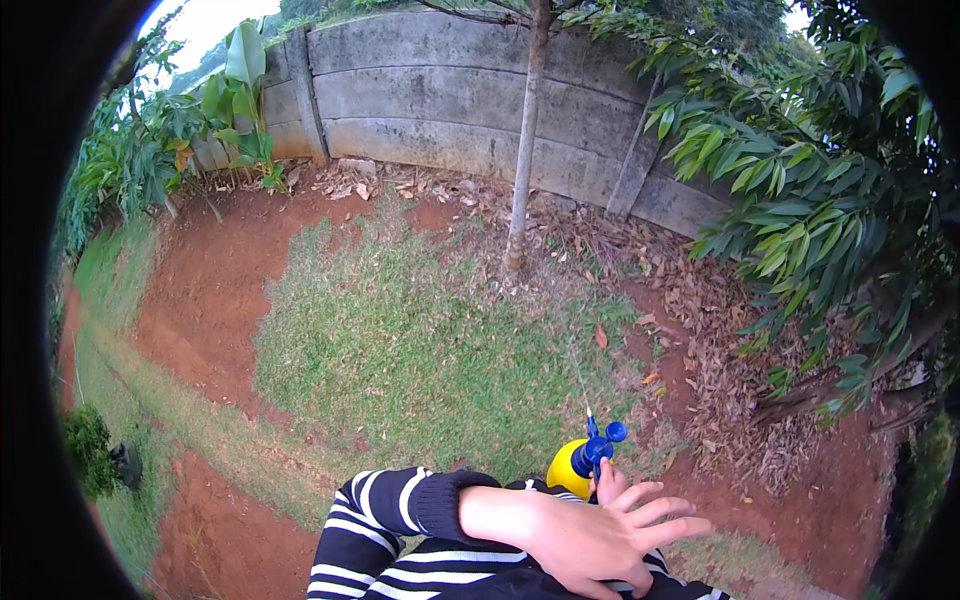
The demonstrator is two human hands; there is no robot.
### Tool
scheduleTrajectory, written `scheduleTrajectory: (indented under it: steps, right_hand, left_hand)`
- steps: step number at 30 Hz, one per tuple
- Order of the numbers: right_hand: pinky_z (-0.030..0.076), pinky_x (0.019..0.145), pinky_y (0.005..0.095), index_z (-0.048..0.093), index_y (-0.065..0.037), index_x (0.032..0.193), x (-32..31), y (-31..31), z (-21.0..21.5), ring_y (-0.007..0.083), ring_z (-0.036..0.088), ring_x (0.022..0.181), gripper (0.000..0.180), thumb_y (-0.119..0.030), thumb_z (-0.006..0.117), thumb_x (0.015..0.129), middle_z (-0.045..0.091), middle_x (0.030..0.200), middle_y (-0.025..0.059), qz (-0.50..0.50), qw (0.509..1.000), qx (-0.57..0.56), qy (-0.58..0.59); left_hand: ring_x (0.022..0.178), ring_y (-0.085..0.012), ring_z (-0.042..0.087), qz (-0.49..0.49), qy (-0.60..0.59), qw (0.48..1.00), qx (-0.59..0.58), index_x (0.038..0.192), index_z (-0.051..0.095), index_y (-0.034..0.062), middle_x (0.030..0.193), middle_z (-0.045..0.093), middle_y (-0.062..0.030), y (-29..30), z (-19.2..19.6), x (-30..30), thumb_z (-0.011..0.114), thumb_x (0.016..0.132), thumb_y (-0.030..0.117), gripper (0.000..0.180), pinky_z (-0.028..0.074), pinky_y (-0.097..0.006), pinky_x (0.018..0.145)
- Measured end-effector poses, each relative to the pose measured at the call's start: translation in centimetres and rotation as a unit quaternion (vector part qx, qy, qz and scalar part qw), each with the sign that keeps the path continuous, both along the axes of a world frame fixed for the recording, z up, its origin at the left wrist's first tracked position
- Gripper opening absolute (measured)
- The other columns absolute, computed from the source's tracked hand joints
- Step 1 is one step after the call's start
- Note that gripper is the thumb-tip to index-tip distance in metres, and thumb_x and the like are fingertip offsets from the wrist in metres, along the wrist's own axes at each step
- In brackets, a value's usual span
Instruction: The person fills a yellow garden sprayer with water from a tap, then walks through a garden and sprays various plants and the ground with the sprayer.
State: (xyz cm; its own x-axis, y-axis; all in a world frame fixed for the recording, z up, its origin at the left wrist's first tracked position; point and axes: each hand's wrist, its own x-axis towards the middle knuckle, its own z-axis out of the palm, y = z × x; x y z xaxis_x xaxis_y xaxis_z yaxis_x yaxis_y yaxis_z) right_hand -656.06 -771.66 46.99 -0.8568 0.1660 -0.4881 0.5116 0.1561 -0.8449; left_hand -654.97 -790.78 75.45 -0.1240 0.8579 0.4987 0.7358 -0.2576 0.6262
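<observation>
A yellow pump spray bottle [567, 467] with a blue head and a blue round pump knob is in front of me at the lower middle. My right hand [608, 482] is wrapped about its blue handle, mostly hidden behind the other hand. From the pale nozzle tip a thin streak of spray runs forward over the grass. Across my body reaches my left hand [610, 540], open, its fingers spread toward the right. It passes in front of the right hand; whether the two touch I cannot tell. A black sleeve with white stripes covers the left forearm.
Patchy grass [400, 330] lies ahead, bordered by red soil [200, 300]. A slim tree trunk [527, 150] rises before a grey concrete wall [420, 100]. Leafy branches [800, 200] hang at the right above dry leaf litter [740, 370]. Broad-leaved plants [240, 100] grow at far left.
</observation>
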Motion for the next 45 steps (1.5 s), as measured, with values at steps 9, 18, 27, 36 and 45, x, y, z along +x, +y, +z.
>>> scheduleTrajectory:
  steps: [9, 18, 27, 36, 45]
  right_hand:
    - [0.035, 0.041, 0.0270, 0.058, -0.001, 0.069, -0.3, 0.9, -1.0, 0.0119, 0.046, 0.040, 0.046, -0.039, 0.048, 0.094, 0.050, 0.048, 0.0034, 0.000, 0.999, -0.025, 0.024]
    - [0.035, 0.041, 0.0272, 0.057, -0.002, 0.068, -0.9, 3.1, -1.0, 0.0121, 0.047, 0.040, 0.046, -0.038, 0.046, 0.095, 0.049, 0.048, 0.0037, 0.021, 0.999, -0.018, 0.026]
    - [0.038, 0.045, 0.0292, 0.058, -0.001, 0.067, -1.9, 6.2, -1.4, 0.0130, 0.050, 0.044, 0.045, -0.036, 0.047, 0.094, 0.051, 0.050, 0.0028, 0.071, 0.995, 0.045, 0.054]
    - [0.038, 0.044, 0.0294, 0.058, 0.000, 0.064, -3.5, 10.1, -3.3, 0.0138, 0.051, 0.043, 0.046, -0.035, 0.049, 0.093, 0.053, 0.050, 0.0050, 0.085, 0.994, 0.072, -0.014]
    - [0.036, 0.040, 0.0279, 0.058, 0.000, 0.066, -4.1, 11.4, -4.6, 0.0120, 0.048, 0.039, 0.044, -0.033, 0.049, 0.093, 0.051, 0.049, 0.0039, 0.069, 0.995, 0.063, -0.031]
  left_hand:
    - [0.131, -0.0422, 0.014, -0.133, -0.067, 0.989, -0.024, 0.070, 0.066, 0.0061, 0.129, 0.033, -0.0179, 2.3, -0.6, -0.8, 0.063, 0.078, 0.021, 0.017, 0.015, -0.059, 0.103]
    - [0.120, -0.0385, 0.031, -0.177, -0.099, 0.978, 0.044, 0.070, 0.060, 0.0026, 0.111, 0.042, -0.0150, 1.1, 0.7, -2.3, 0.061, 0.080, 0.017, 0.018, 0.021, -0.053, 0.099]
    - [0.122, -0.0326, 0.039, 0.379, -0.050, 0.923, -0.031, 0.128, 0.049, 0.0122, 0.130, 0.043, -0.0128, 5.7, -9.5, -7.5, 0.061, 0.082, 0.021, 0.048, 0.031, -0.044, 0.100]
    - [0.130, -0.0350, 0.034, 0.509, -0.120, 0.830, -0.192, 0.136, 0.040, 0.0125, 0.143, 0.033, -0.0143, 10.0, -20.6, -8.5, 0.060, 0.082, 0.024, 0.058, 0.032, -0.049, 0.103]
    - [0.122, -0.0391, 0.041, 0.483, -0.246, 0.826, -0.155, 0.142, 0.025, 0.0069, 0.138, 0.035, -0.0230, 11.2, -26.3, -8.2, 0.058, 0.083, 0.025, 0.070, 0.038, -0.046, 0.099]
